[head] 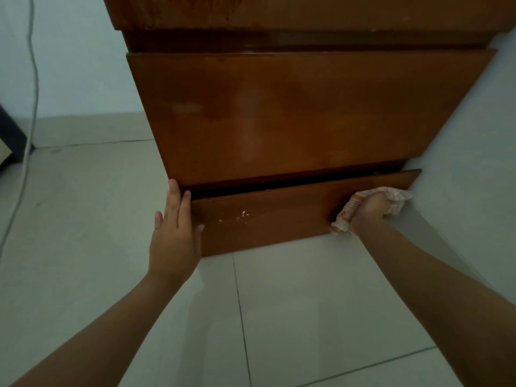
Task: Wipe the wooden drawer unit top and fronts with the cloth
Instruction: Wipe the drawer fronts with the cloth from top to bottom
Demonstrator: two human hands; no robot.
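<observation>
Both hands are low: my right hand (pixel 370 209) bunches the cloth (pixel 346 216) against the bottom drawer front (pixel 268 222), by the wall (pixel 474 152); left hand (pixel 174 236), fingers straight, presses flat on that front's far end.

Pale tiled floor (pixel 279 317) (dim), light wall (pixel 83 65)

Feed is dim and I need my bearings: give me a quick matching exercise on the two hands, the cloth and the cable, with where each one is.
Things:
1. left hand
2. right hand
3. cloth
4. cable

Places:
A. hangs along the wall, far left
B. flat on the bottom drawer's left end
C. bunched at the bottom drawer's right end
D. holds the cloth against the drawer front

Pairs: 1-B, 2-D, 3-C, 4-A
</observation>
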